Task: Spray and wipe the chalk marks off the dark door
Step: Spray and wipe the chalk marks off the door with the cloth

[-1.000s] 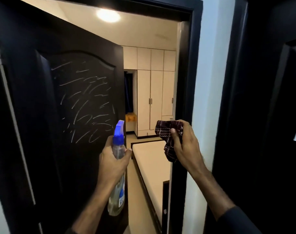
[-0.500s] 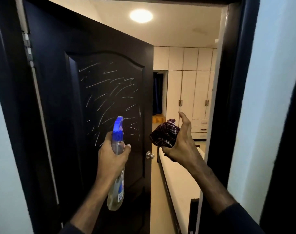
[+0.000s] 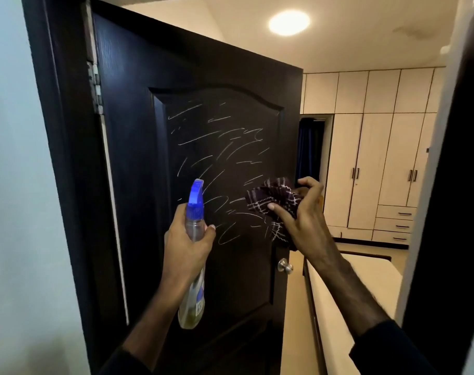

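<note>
White chalk marks (image 3: 219, 163) cover the dark wooden door (image 3: 138, 131) just beyond both hands. Left hand (image 3: 186, 247) fingers wrap the clear spray bottle with blue nozzle (image 3: 194, 212), aimed there to wet them. Right hand (image 3: 302, 212) fingers pinch the bunched dark checked cloth (image 3: 273, 197), ready for wiping.

Ceiling lamp (image 3: 289, 23) glares; foreground dim, edges bowed.

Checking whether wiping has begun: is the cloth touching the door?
Cannot tell. In the head view the cloth, bunched in the right hand, overlaps the door, hiding any contact or gap.
</note>
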`<action>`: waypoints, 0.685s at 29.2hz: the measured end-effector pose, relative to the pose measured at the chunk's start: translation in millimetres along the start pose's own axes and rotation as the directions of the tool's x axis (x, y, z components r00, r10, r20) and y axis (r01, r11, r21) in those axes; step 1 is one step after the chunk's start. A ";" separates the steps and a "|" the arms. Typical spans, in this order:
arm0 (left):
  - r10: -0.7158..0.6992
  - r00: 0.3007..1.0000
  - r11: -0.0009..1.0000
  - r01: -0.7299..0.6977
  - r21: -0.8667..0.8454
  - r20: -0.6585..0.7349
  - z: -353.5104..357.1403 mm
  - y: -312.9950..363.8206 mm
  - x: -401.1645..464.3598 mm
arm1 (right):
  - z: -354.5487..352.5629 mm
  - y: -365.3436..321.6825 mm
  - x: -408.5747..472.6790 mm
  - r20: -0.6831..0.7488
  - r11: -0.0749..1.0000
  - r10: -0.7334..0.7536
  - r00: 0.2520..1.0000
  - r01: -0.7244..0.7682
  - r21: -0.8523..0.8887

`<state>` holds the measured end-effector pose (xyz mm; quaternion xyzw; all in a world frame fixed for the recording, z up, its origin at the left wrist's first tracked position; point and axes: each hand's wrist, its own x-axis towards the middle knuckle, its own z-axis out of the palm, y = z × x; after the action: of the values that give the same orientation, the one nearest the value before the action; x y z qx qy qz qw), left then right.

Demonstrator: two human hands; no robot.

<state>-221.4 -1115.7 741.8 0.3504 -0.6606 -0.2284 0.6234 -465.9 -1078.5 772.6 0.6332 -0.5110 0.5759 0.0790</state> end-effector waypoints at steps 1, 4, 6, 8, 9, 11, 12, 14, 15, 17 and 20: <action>0.000 1.000 1.000 0.000 0.006 -0.007 0.5 -5.4 6.5 | 8.1 4.1 6.2 -0.039 1.000 -0.006 0.999 0.007 0.018; 0.008 1.000 1.000 -0.007 0.017 -0.012 0.8 -20.0 21.3 | 27.1 13.5 22.0 -0.135 0.994 -0.098 0.986 0.090 -0.063; 0.007 1.000 0.999 -0.007 0.032 -0.003 0.2 -29.0 35.0 | 39.8 21.1 35.6 -0.119 0.990 -0.116 0.986 0.105 -0.091; 0.011 1.000 0.999 -0.011 0.040 -0.001 -0.3 -35.4 50.7 | 50.0 31.1 48.5 -0.106 0.994 -0.092 0.990 0.085 -0.071; 0.022 1.000 0.999 -0.021 0.049 -0.008 -1.5 -38.6 60.8 | 56.0 35.8 56.8 -0.114 0.997 -0.069 0.991 0.065 -0.034; 0.030 0.999 0.998 -0.029 0.057 -0.012 -3.5 -40.8 75.4 | 59.8 44.3 68.0 -0.166 1.000 0.003 0.986 0.002 0.030; 0.032 0.999 0.998 -0.031 0.060 -0.021 -4.5 -42.1 82.1 | 61.5 48.9 72.5 -0.189 0.997 0.045 0.981 -0.032 0.070; 0.035 0.999 0.997 -0.032 0.071 -0.037 -3.9 -47.3 96.7 | 66.9 60.7 83.1 -0.207 0.979 0.146 0.967 -0.111 0.174; 0.032 0.998 0.997 -0.029 0.074 -0.046 -1.9 -49.4 103.9 | 70.3 66.8 90.0 -0.210 0.963 0.203 0.956 -0.156 0.220; 0.033 0.998 0.997 -0.028 0.076 -0.058 0.9 -54.0 113.9 | 78.0 75.8 102.4 -0.206 0.908 0.337 0.919 -0.259 0.330; 0.060 0.996 0.993 -0.053 0.101 -0.071 10.8 -62.1 128.1 | 88.2 84.4 124.6 -0.099 0.820 0.421 0.902 -0.332 0.465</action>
<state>-218.1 -1253.3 779.6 0.3701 -0.6574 -0.1647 0.6354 -494.1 -1247.8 803.7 0.4600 -0.4734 0.7397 -0.1308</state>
